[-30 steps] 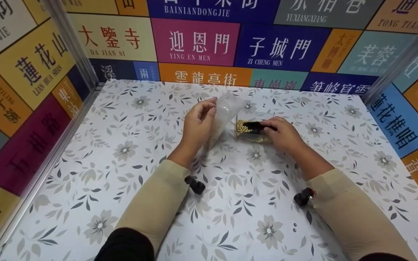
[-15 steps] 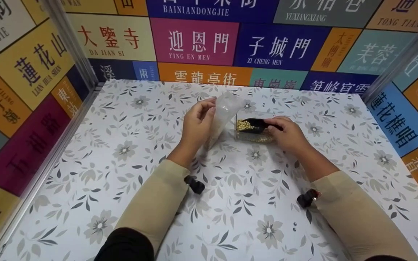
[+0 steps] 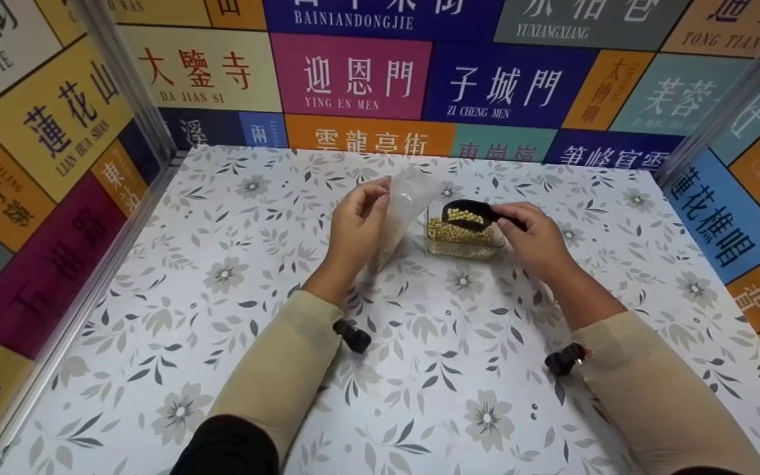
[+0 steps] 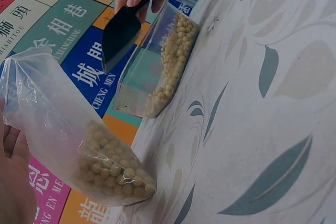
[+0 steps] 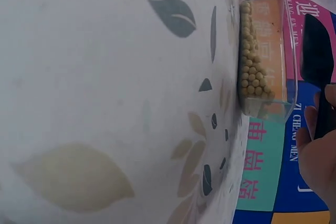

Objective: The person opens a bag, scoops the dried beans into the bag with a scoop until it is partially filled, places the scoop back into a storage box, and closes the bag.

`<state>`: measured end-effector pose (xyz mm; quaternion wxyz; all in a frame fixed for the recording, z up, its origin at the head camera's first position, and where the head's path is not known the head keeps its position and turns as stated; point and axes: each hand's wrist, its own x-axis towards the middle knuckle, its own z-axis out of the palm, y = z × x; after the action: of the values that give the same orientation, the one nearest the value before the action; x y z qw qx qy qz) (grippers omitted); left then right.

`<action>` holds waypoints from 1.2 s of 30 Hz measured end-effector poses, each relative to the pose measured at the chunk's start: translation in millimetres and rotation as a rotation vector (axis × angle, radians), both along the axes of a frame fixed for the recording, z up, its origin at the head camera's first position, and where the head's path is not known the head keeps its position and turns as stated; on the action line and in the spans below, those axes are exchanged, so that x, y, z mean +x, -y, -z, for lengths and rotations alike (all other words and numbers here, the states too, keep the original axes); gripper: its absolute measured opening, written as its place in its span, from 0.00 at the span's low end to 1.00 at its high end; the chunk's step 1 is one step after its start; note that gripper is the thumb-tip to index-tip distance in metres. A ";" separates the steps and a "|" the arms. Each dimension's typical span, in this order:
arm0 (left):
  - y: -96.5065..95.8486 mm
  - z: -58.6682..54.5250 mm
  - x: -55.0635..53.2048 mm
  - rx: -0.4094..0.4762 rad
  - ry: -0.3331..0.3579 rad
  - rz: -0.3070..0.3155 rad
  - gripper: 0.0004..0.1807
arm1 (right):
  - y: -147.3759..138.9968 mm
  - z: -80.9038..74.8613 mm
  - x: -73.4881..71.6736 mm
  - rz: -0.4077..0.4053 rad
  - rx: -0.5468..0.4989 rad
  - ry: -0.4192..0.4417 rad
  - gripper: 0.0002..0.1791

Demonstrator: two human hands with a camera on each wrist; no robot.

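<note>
My right hand (image 3: 535,241) grips the handle of a black scoop (image 3: 449,214) just above a clear plastic box (image 3: 436,249). A small heap of pale yellow soybeans (image 3: 466,216) lies in the scoop's bowl. More soybeans (image 5: 254,77) cover the box's bottom in the right wrist view. To the left of the box, my left hand (image 3: 360,221) holds a translucent plastic bag (image 4: 58,98) near its mouth, fingers curled at the edge. The bag stands upright on the table, with soybeans (image 4: 113,169) gathered in its bottom.
A white tablecloth (image 3: 353,396) with grey flowers and leaves covers the table. Panels with coloured sign prints (image 3: 353,72) rise behind it and on both sides, with metal posts (image 3: 136,79) at the corners.
The scoop has risen out of the soybeans in the box, carrying some in its bowl, and my right hand has shifted slightly right. The left hand and bag stay in place.
</note>
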<state>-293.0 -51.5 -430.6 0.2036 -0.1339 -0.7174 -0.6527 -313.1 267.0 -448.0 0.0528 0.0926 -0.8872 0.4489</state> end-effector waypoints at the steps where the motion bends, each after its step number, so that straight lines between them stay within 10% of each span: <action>1: 0.0 0.2 0.2 -0.005 -0.007 -0.003 0.07 | -0.4 -2.1 0.2 0.000 0.001 -0.011 0.19; 21: -1.9 2.5 -2.5 0.002 -0.010 -0.010 0.07 | 15.5 -62.2 3.2 0.042 0.064 -0.177 0.20; 36: -2.7 9.0 -6.6 -0.047 -0.024 -0.028 0.07 | 41.7 -83.5 5.4 -0.071 0.371 -0.473 0.18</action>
<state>-299.7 -48.7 -439.6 0.2181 -0.1366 -0.7319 -0.6309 -307.7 225.3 -364.4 0.2242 0.2336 -0.9133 0.2469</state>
